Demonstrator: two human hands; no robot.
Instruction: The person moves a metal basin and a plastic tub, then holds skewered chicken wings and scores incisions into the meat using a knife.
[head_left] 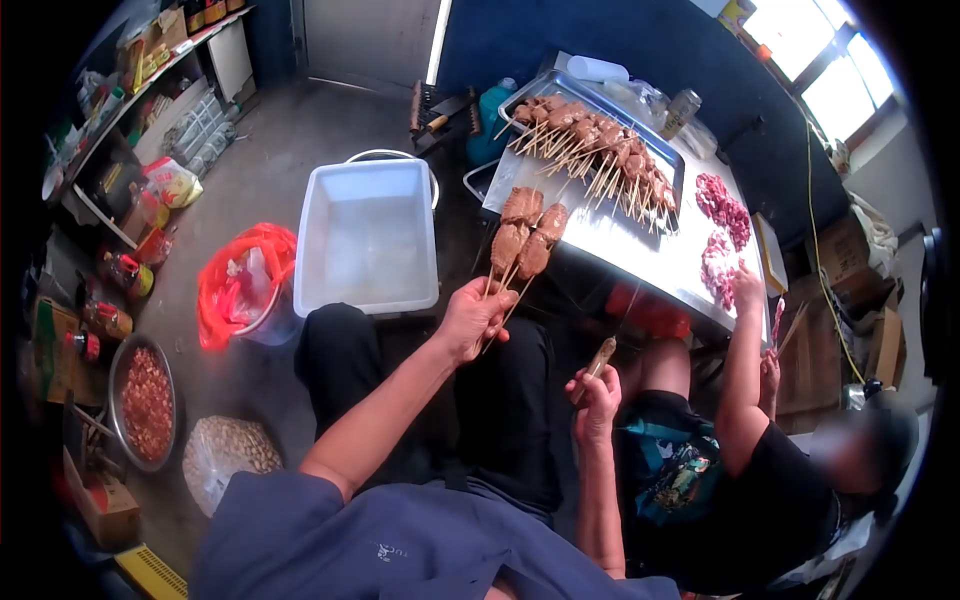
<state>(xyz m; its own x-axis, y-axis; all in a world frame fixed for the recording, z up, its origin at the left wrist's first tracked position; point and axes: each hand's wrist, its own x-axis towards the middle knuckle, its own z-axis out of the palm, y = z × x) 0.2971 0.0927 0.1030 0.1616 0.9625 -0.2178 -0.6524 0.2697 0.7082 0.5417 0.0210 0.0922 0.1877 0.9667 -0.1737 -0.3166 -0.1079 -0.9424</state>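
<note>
My left hand (475,320) is closed around the thin sticks of a few meat skewers (527,235). Brown, glossy, marinated pieces of meat stand at the upper ends, over my knees. My right hand (597,395) is closed on a short, tan, tapered thing (600,358), whose kind I cannot make out. Beyond my left hand, many similar skewers (610,145) lie piled on a metal tray (676,175), sticks toward me. That tray rests on a shiny metal table (610,245).
A co-worker's hand (747,285) touches raw red meat (722,210) on the table's right. A white plastic tub (367,305) stands before my knees. On the left are a red-bagged bucket (270,325), a bowl of reddish food pieces (172,400) and a clear bag (230,460).
</note>
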